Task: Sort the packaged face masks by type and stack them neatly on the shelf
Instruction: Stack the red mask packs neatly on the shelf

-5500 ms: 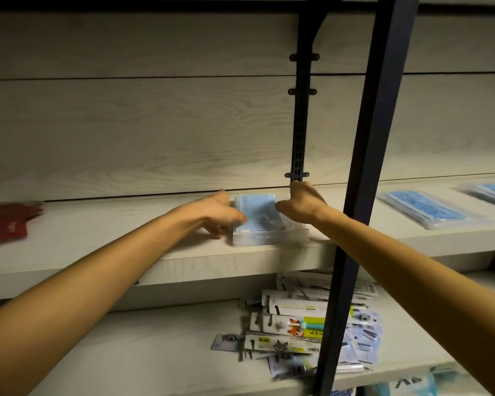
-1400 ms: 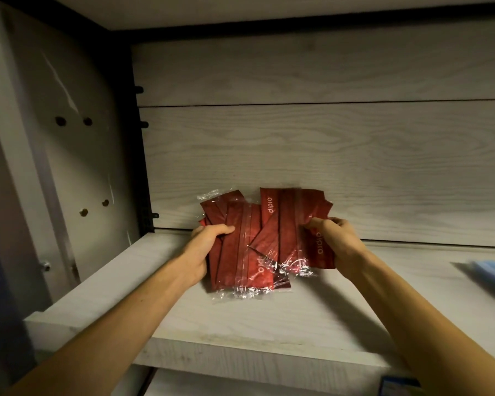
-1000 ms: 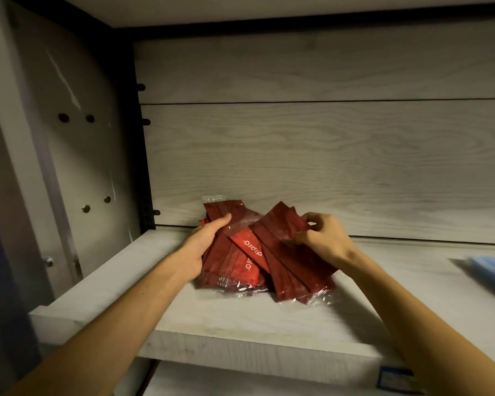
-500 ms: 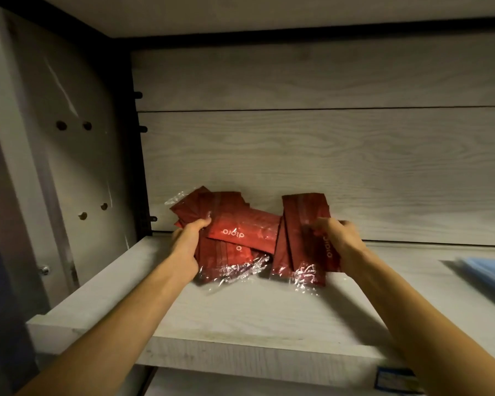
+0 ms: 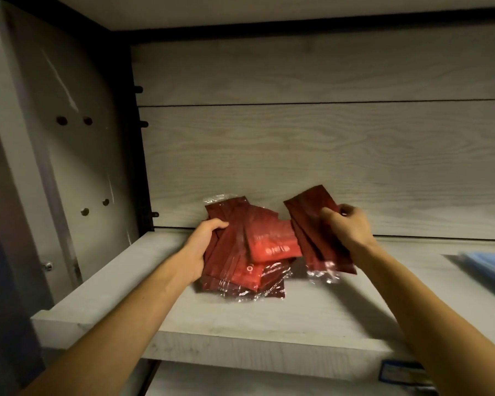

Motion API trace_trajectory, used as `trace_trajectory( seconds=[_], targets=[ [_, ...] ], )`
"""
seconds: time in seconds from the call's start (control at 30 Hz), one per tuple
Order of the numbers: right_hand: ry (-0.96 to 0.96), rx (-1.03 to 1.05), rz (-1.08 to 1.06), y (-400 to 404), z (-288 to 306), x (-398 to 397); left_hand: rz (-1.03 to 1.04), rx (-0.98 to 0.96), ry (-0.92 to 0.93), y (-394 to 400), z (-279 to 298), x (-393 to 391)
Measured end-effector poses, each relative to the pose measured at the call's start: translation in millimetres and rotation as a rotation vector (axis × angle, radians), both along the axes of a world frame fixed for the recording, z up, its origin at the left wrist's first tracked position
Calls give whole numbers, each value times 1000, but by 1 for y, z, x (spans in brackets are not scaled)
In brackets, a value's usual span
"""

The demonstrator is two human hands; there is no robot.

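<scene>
At frame centre, on shelf (image 5: 240, 315): left hand (image 5: 202, 247) grips messy red mask packs (image 5: 249, 252); right hand (image 5: 347, 228) pinches separate few (image 5: 312, 221). Red stack not yet squared; blue packs (image 5: 489, 264) lie right edge.

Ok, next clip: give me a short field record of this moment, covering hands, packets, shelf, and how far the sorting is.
left hand: grips the left bunch of red mask packets
right hand: pinches a smaller red bunch, tilted, lower end on the shelf
shelf: pale wood, both bunches on it
blue packets: lying at the far right edge
sorting: red packets fanned, not yet one neat stack
</scene>
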State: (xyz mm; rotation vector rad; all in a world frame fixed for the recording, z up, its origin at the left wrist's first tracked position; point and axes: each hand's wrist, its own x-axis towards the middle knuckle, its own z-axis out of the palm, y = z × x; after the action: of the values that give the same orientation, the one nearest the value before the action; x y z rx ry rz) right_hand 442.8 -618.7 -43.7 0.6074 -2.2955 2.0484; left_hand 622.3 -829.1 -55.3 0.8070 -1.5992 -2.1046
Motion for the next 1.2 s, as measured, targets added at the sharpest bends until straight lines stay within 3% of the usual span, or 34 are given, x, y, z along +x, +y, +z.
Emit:
trace_trajectory(
  seconds=[0.13,0.33,0.47,0.63,0.77,0.9,1.03,1.2],
  targets=[
    [144,205,174,0,3,9,-39,-68,-73,-2,-3,-3],
    [377,236,236,-22,-5,21,-194,-210,-86,3,-8,-4],
    [242,133,207,-25,-9,17,-168,-243,-42,7,-11,-3],
    [-11,-96,60,-17,-3,11,69,-180,28,5,-9,-6],
    [-367,-125,241,-16,-6,16,176,-177,101,4,-6,-5],
    [-469,-43,360,-24,-10,30,95,-211,91,9,-5,-5],
    [-465,71,395,-24,-8,28,-10,-74,100,18,0,-5],
    [-452,46,406,-25,-10,25,69,-119,129,18,-2,-11]
  ],
)
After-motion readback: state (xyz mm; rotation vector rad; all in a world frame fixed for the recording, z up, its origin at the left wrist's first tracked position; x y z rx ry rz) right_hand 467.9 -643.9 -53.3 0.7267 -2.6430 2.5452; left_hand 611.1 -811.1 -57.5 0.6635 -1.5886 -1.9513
